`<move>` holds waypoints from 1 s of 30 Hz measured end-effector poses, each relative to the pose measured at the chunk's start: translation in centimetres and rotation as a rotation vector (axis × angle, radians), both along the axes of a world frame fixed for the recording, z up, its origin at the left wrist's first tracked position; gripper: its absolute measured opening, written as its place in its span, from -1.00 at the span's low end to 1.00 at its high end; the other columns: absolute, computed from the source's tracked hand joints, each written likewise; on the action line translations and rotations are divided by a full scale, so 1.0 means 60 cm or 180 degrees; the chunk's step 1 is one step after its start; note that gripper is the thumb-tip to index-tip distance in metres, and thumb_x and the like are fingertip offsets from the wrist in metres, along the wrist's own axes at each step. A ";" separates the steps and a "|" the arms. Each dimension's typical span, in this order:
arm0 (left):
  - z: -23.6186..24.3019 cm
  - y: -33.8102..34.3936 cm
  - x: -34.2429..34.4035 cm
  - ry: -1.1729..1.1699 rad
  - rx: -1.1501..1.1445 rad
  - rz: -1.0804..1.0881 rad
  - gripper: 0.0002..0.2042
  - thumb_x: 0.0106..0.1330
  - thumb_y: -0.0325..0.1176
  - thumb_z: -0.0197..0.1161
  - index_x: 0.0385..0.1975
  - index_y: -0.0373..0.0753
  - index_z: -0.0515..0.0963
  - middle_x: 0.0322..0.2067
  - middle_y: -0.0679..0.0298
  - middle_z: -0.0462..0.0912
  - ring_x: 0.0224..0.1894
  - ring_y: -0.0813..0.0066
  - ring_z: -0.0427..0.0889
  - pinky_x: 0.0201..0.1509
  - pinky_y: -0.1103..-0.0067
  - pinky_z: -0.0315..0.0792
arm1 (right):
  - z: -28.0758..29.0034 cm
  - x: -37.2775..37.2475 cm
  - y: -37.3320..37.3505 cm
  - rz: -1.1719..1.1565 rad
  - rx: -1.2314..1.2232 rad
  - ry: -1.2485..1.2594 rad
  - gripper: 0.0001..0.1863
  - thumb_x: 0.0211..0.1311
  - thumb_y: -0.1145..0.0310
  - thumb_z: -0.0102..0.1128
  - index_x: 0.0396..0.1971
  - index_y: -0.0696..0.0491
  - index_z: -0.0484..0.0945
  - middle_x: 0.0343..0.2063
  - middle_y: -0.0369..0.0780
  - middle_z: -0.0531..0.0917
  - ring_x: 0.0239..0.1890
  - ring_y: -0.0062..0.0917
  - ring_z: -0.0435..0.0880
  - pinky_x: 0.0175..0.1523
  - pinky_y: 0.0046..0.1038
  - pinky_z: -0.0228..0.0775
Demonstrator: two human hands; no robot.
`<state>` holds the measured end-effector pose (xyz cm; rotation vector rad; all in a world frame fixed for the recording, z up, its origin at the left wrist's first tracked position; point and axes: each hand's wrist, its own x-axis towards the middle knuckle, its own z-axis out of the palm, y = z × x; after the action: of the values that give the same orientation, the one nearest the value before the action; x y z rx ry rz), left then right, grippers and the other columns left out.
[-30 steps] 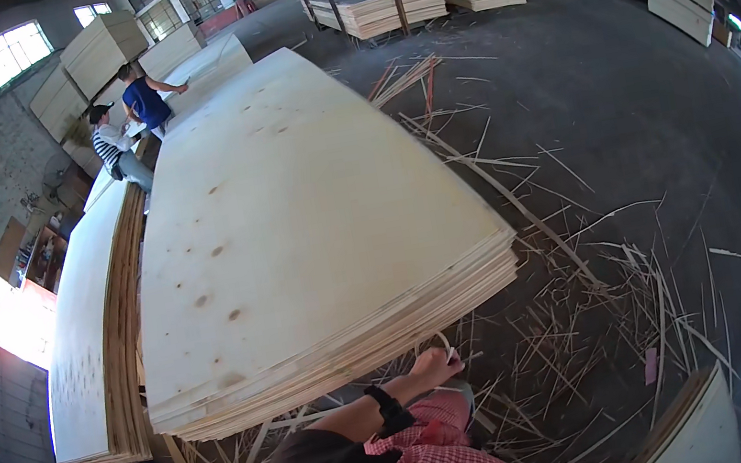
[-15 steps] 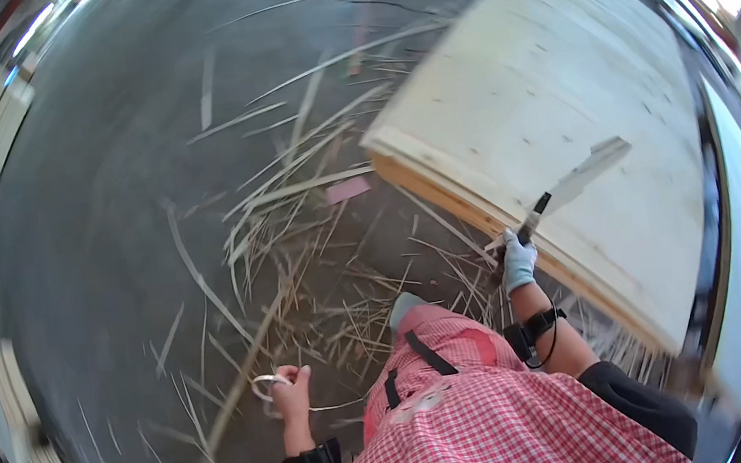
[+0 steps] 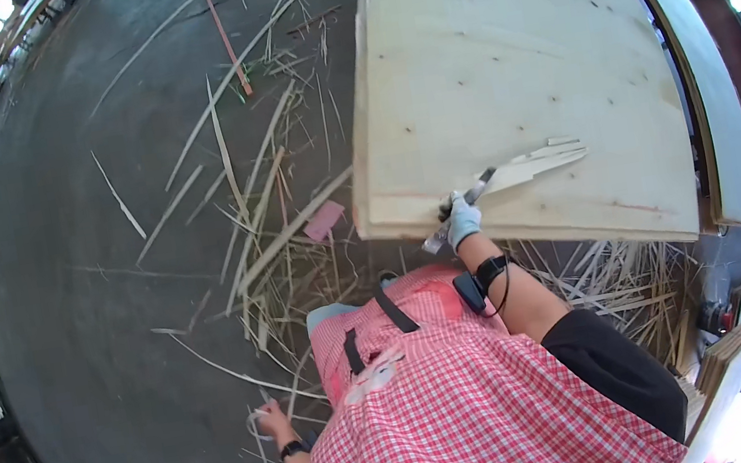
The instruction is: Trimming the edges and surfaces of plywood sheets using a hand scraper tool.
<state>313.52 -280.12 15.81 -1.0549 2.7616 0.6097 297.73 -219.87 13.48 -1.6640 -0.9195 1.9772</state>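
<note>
Untidily, wood strips (image 3: 293, 232) litter the floor (image 3: 94, 324) beside pale boards (image 3: 511, 78) (knot-speckled)

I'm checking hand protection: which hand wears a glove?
The right hand, in a pale glove, at the near edge of the board stack; the left hand is bare.

Left hand (image 3: 275, 421), right hand (image 3: 463, 222): two, one gloved. Black wristbands (image 3: 493, 271): two. Hand tool (image 3: 482, 183): one. Large board stack (image 3: 496, 47): one. Narrower stack (image 3: 706, 72), right: one. Pink piece (image 3: 324, 221): one. Red strip (image 3: 228, 46), far: one. Pale wood strips (image 3: 289, 237): dozens, overlapping, uncountable.
</note>
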 end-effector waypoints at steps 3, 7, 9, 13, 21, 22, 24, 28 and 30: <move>-0.029 0.007 -0.157 -0.0381 0.0166 -0.0054 -0.72 0.11 -0.25 0.22 -0.43 -0.42 0.54 -0.49 0.00 0.61 -0.41 0.17 0.58 -0.22 0.33 0.43 | -0.044 -0.090 -0.037 -0.0462 0.0192 -0.0711 -0.75 0.13 0.21 0.18 -0.45 0.10 0.44 -0.64 -0.25 0.53 -0.68 -0.52 0.51 -0.62 -0.44 0.36; -0.030 -0.008 -0.424 -0.0556 -0.0265 -0.0809 -0.73 0.16 -0.27 0.15 -0.41 -0.41 0.53 -0.44 -0.04 0.60 -0.37 0.10 0.58 -0.23 0.30 0.43 | -0.090 -0.118 -0.035 -0.0726 0.0405 -0.1446 -0.60 0.05 0.13 0.25 -0.26 0.16 0.52 -0.59 -0.21 0.59 -0.58 -0.46 0.58 -0.54 -0.39 0.43; -0.018 -0.029 -0.599 -0.0619 -0.0530 -0.1259 -0.74 0.18 -0.27 0.12 -0.40 -0.41 0.53 -0.42 -0.05 0.60 -0.36 0.07 0.58 -0.24 0.28 0.42 | -0.085 -0.123 -0.032 -0.0493 0.0863 -0.2346 -0.58 0.04 0.17 0.27 -0.19 0.16 0.51 -0.58 -0.23 0.60 -0.56 -0.44 0.59 -0.50 -0.36 0.42; 0.007 0.010 -0.964 -0.0727 -0.0988 -0.2189 -0.75 0.23 -0.29 0.05 -0.39 -0.41 0.52 -0.37 -0.09 0.59 -0.32 0.00 0.57 -0.25 0.25 0.42 | -0.073 -0.139 -0.028 -0.0833 0.0820 -0.3259 -0.66 0.07 0.22 0.24 -0.24 0.15 0.53 -0.56 -0.26 0.60 -0.57 -0.45 0.58 -0.47 -0.35 0.41; 0.105 0.402 -1.696 0.1405 -0.1080 -0.3789 -0.78 0.29 -0.30 -0.01 -0.39 -0.34 0.48 -0.38 0.00 0.54 -0.29 0.03 0.53 -0.27 0.27 0.37 | -0.006 -0.294 -0.147 -0.3017 0.0175 -0.1706 -0.54 0.05 0.15 0.28 -0.22 0.24 0.49 -0.44 -0.10 0.64 -0.46 -0.34 0.62 -0.33 -0.36 0.46; 0.122 0.491 -1.734 0.1315 -0.0826 -0.3841 -0.79 0.29 -0.32 0.01 -0.36 -0.34 0.50 -0.34 0.00 0.56 -0.25 0.06 0.54 -0.23 0.30 0.39 | -0.027 -0.315 -0.150 -0.3059 0.0292 -0.2063 -0.58 0.06 0.18 0.26 -0.23 0.23 0.50 -0.47 -0.16 0.63 -0.49 -0.41 0.59 -0.37 -0.39 0.43; 0.132 0.604 -1.792 0.1623 -0.0442 -0.4043 -0.79 0.28 -0.32 0.02 -0.34 -0.34 0.51 -0.34 0.00 0.56 -0.25 0.06 0.54 -0.22 0.33 0.40 | -0.068 -0.367 -0.120 -0.2944 0.0511 -0.2688 -0.65 0.10 0.22 0.22 -0.25 0.20 0.52 -0.53 -0.27 0.60 -0.56 -0.54 0.54 -0.46 -0.45 0.39; 0.151 0.876 -1.824 0.2064 0.0579 -0.4442 -0.79 0.28 -0.33 0.05 -0.27 -0.34 0.52 -0.33 0.03 0.58 -0.25 0.10 0.55 -0.18 0.39 0.41 | -0.022 -0.550 0.037 -0.3097 0.0656 -0.1781 -0.67 0.11 0.19 0.21 -0.25 0.15 0.54 -0.52 -0.29 0.59 -0.54 -0.59 0.52 -0.43 -0.50 0.38; 0.166 0.956 -1.799 0.1691 0.0973 -0.4655 -0.77 0.28 -0.33 0.06 -0.24 -0.36 0.52 -0.32 0.05 0.60 -0.24 0.16 0.56 -0.14 0.43 0.42 | -0.010 -0.622 0.103 -0.3103 0.1123 -0.1078 -0.69 0.11 0.17 0.21 -0.29 0.12 0.55 -0.53 -0.31 0.57 -0.53 -0.63 0.51 -0.43 -0.51 0.38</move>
<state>205.59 -222.73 25.78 1.2887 2.6831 0.9696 260.42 -213.69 12.89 -1.7593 -0.3695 0.8576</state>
